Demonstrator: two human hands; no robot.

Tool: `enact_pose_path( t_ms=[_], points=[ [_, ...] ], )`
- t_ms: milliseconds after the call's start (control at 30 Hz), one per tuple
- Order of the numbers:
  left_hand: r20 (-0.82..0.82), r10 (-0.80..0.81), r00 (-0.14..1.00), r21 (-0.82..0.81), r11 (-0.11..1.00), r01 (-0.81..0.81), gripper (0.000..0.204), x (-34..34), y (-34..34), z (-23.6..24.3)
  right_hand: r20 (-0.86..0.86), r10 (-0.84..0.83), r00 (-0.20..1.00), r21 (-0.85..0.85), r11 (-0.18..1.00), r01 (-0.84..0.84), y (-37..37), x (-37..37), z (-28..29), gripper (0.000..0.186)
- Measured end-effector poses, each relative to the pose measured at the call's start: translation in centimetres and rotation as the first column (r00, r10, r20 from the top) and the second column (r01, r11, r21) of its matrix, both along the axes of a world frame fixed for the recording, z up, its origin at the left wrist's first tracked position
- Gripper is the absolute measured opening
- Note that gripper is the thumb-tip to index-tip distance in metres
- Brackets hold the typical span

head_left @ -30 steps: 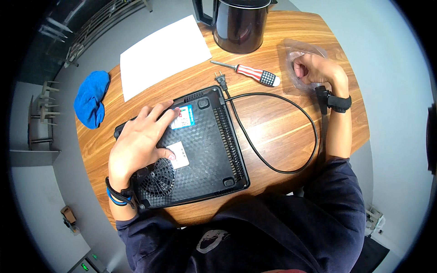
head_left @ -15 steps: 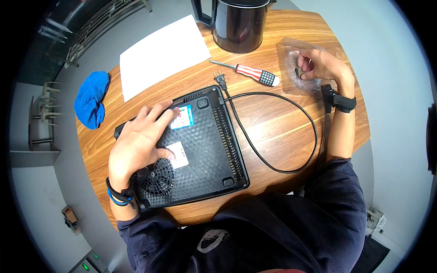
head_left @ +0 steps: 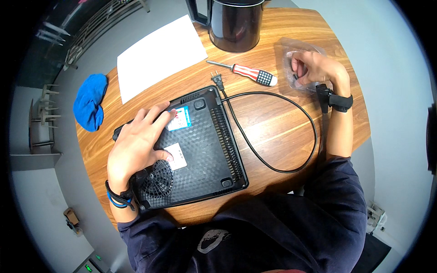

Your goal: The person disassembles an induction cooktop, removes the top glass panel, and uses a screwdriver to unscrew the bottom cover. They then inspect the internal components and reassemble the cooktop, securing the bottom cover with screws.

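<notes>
A black induction cooker (head_left: 200,145) lies upside down on the wooden table, its round fan grille (head_left: 157,178) at the near left corner. My left hand (head_left: 139,143) rests flat on its underside, fingers spread, the thumb touching a white label (head_left: 175,156) and the fingertips at a blue-edged sticker (head_left: 180,118). Over at the right, my right hand (head_left: 316,67) reaches into a clear plastic tray (head_left: 287,54). Its thumb and fingers are pinched close together by a small dark piece (head_left: 295,76), too small to name. A screwdriver (head_left: 255,74) with a red-and-white striped handle lies between tray and cooker.
The cooker's black power cord (head_left: 314,132) loops on the table, its plug (head_left: 217,79) near the screwdriver. A dark jug-like appliance (head_left: 234,27) stands at the far edge. White paper (head_left: 159,57) and a crumpled blue cloth (head_left: 91,102) lie far left.
My right fingers have shifted slightly within the clear tray, with thumb and fingertips lower by the small dark piece. The left hand keeps its place on the cooker. The whole view has drifted slightly.
</notes>
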State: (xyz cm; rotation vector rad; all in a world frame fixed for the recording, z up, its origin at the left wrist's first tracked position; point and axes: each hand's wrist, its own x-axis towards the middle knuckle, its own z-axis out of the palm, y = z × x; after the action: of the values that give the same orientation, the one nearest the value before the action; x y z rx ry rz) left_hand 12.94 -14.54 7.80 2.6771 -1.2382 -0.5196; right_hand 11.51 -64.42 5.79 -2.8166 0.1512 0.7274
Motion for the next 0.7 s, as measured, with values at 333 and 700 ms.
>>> enact_pose_path(
  t_ms=[333, 700],
  points=[
    [0.001, 0.008, 1.000, 0.032, 0.999, -0.008, 0.110, 0.0, -0.3, 0.0, -0.039, 0.077, 0.996, -0.020, 0.997, -0.078, 0.3, -0.4, -0.8, 0.039],
    [0.002, 0.010, 1.000, 0.040, 0.999, -0.010, 0.114, 0.0, -0.3, -0.1, 0.082, 0.066, 0.994, 0.011, 0.998, -0.067, -2.3, -1.2, 1.1, 0.036]
  ],
)
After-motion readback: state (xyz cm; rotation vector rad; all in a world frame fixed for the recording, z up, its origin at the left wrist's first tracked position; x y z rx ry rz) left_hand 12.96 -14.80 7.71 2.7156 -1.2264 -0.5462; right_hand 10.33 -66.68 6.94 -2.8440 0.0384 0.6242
